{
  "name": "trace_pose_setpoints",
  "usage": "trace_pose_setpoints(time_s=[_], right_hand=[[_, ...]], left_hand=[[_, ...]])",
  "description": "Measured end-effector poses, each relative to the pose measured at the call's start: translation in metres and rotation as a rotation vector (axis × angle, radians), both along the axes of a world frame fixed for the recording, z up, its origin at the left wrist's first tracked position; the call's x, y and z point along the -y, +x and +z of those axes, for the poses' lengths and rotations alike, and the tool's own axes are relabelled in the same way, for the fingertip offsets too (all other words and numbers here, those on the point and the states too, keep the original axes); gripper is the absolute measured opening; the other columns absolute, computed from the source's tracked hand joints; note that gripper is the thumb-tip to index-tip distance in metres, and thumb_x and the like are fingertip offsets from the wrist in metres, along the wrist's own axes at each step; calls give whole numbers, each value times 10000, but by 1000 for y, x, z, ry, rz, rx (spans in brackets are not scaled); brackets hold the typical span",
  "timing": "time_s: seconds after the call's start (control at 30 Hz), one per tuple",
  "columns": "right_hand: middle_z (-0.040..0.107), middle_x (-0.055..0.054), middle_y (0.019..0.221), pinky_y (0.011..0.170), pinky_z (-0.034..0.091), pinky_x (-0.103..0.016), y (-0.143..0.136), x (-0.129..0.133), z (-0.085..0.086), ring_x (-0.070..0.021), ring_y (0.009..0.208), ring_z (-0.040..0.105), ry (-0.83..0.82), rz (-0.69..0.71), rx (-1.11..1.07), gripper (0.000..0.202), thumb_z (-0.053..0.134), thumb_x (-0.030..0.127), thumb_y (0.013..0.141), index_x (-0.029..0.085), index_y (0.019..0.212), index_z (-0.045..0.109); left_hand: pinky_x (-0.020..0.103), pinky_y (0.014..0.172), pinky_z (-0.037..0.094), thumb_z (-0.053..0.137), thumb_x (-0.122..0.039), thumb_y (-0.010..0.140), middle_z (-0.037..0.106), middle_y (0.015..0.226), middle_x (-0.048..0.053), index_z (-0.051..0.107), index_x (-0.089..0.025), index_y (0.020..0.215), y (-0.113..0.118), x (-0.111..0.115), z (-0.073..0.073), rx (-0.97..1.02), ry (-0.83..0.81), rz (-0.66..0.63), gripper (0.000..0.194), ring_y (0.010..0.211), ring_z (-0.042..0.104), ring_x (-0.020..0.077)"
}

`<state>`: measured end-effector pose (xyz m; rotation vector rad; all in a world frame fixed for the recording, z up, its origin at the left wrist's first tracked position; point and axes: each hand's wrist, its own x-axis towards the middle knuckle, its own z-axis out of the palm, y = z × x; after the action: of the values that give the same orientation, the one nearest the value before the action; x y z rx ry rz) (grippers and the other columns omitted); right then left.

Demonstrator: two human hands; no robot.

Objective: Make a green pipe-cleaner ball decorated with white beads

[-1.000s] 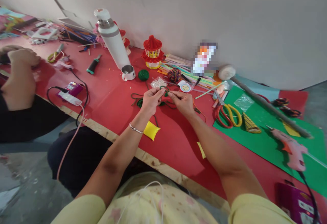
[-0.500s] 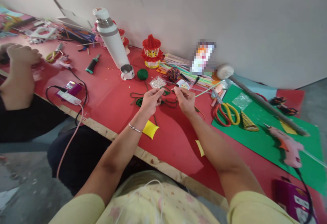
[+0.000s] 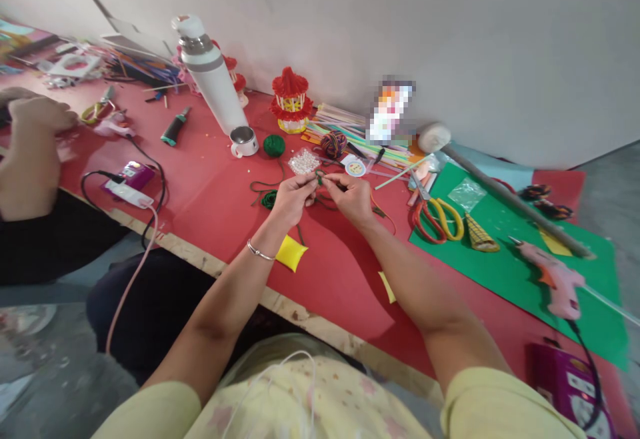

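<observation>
My left hand (image 3: pixel 294 200) is closed in a pinch on green yarn (image 3: pixel 319 176) above the red tabletop. Close beside it, my right hand (image 3: pixel 354 199) pinches at the same small green bit; its fingertips almost meet the left ones. Whether a hook or needle is between the fingers is too small to tell. Loose dark green strands loop under and left of my hands, near a green yarn coil (image 3: pixel 269 199). Behind lie a green yarn ball (image 3: pixel 273 146) and a bag of white beads (image 3: pixel 303 161). A yellow packet (image 3: pixel 291 253) rests below my left wrist.
Scissors (image 3: pixel 434 219), a patterned cone (image 3: pixel 481 233) and a pink glue gun (image 3: pixel 550 275) lie on green sheet at right. A white thermos (image 3: pixel 213 79), metal cup (image 3: pixel 243 141) and red lantern craft (image 3: pixel 291 102) stand behind. Another person's arm (image 3: pixel 33 159) is at far left.
My right hand has moved left, so its fingertips now come together with my left hand's at the green yarn. The whole view has shifted slightly.
</observation>
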<state>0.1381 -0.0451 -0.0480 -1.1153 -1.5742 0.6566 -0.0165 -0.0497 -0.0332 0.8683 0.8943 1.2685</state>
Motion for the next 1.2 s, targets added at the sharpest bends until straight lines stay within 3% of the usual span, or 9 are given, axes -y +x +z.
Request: trace_pose_setpoints(time_s=[0.2,0.3,0.4,0.53,0.63,0.77,0.9,1.07,1.2], right_hand=[[790,-52,825,662,543,-304,-2,3,2,-182,680,695,-94,8,-41,335,708,449,885,196,1079,808],[779,-47,804,655,534,-302,-2,2,1,-177,672,678,-119,51,-64,315,704,458,879,195,1016,812],[764,-45,786,655,514,-290,-1,0,0,-163,674,649,-109,68,-60,286,695,444,871,182,904,803],[741,-34,760,635,477,-271,0,1,2,-138,646,606,-122,112,-67,281,681,434,873,172,855,782],[702,-21,695,579,429,-255,0,3,4,-121,596,553,-142,133,-72,290,675,436,865,164,820,765],[697,-23,697,570,413,-253,1,4,6,-116,589,542,-172,145,-102,281,687,426,837,154,812,756],[691,-18,694,579,411,-254,2,3,4,-115,592,537,-168,145,-102,262,679,403,829,152,818,755],[693,-17,722,634,450,-268,6,0,2,-131,655,571,-130,145,-131,286,683,437,849,165,814,762],[544,30,577,545,393,-252,10,-6,-2,-104,546,465,-205,124,-275,374,672,541,877,186,860,788]], left_hand=[[175,419,270,821,-220,717,580,704,-49,676,-222,1186,-2,1,1,-13,55,32,491,524,492,61],[175,420,283,785,-202,780,609,752,-47,591,-291,1326,-2,1,-3,-101,118,41,586,512,490,65],[184,509,410,758,-216,835,691,928,14,637,-286,1298,-2,-3,-10,-282,247,108,484,611,567,80],[253,740,546,720,-302,895,686,1277,89,680,-265,1286,-5,-10,-18,-470,436,208,395,944,678,169],[262,734,549,667,-370,936,677,1331,96,654,-267,1346,-7,-13,-22,-499,479,186,423,891,679,160],[210,546,459,640,-339,929,732,1205,83,669,-262,1341,-9,-13,-27,-446,444,155,420,597,553,75],[206,563,442,682,-305,878,736,924,42,749,-212,1201,-9,-11,-25,-471,405,140,343,617,543,87],[211,578,428,773,-402,813,653,711,8,780,-164,837,-6,-5,-13,-452,334,85,240,636,535,96],[200,429,263,831,-468,747,461,548,-61,732,-160,797,-6,-3,-5,-253,100,124,328,456,347,43]])
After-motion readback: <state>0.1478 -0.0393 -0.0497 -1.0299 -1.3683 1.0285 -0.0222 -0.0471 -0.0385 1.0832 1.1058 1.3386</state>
